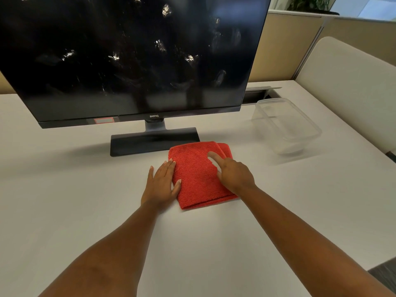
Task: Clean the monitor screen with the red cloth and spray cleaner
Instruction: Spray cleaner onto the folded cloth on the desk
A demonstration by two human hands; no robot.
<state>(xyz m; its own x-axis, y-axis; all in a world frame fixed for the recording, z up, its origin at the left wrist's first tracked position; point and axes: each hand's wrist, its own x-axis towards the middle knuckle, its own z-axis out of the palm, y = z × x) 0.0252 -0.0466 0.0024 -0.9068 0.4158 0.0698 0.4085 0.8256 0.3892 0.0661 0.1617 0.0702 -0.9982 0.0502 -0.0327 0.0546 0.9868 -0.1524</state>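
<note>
both my hands lie flat and open on the folded red cloth on the tabletop, left hand at its edge, right hand on top, before the smeared monitor.

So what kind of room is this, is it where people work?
Probably an office. A BenQ monitor stands on a big pale desk, and tan cubicle partitions run behind it. The red cloth lies folded under both hands.
</note>
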